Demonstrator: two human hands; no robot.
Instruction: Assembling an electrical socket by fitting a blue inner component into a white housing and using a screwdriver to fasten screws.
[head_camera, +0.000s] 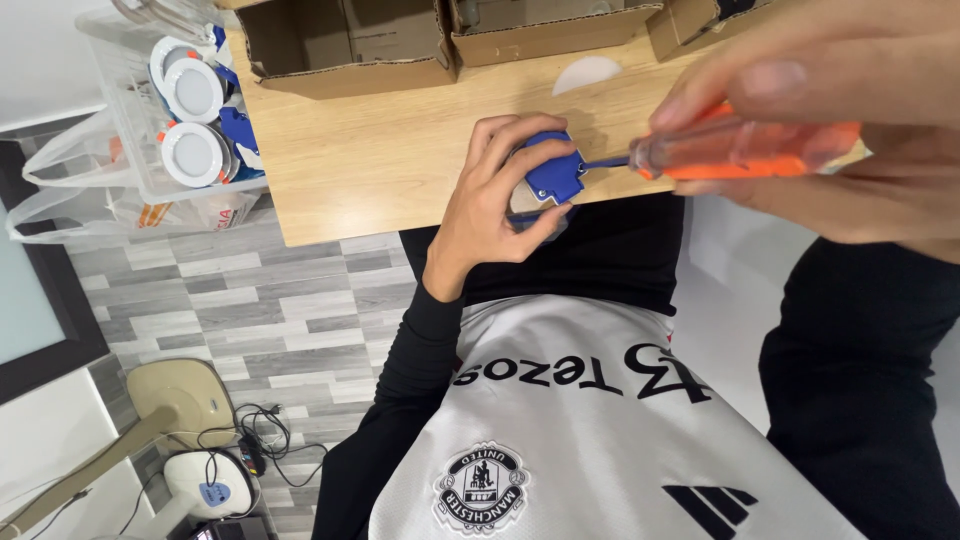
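At the far left, a clear plastic bin (135, 150) hangs off the end of the table (400, 150), filled with round white lamp fittings (192, 90) with blue backs. Below it on the grey plank floor (260, 320) stand a beige fan base (185, 395) and a small white device (210, 485) with black cables beside it.

Along the far edge of the wooden table sit open cardboard boxes (345, 45), side by side. A white disc (587, 72) lies flat on the wood just in front of them.

The left hand (495, 195) rests at the near edge of the table, wrist in a black sleeve. Its fingers (520, 130) curl over the top of a small blue plastic part (553, 175) while the thumb presses from below, so the part is pinched between them, held partly over the table's edge.

To the right, a screwdriver (745, 150) with a translucent orange handle lies nearly level, its thin shaft pointing left and its tip touching the right side of the blue part. The right hand (860, 130), close to the camera and blurred, is wrapped around the handle, fingers pressed together along the top and the thumb beneath.

The person wears a white shirt (600, 440) with black sleeves.
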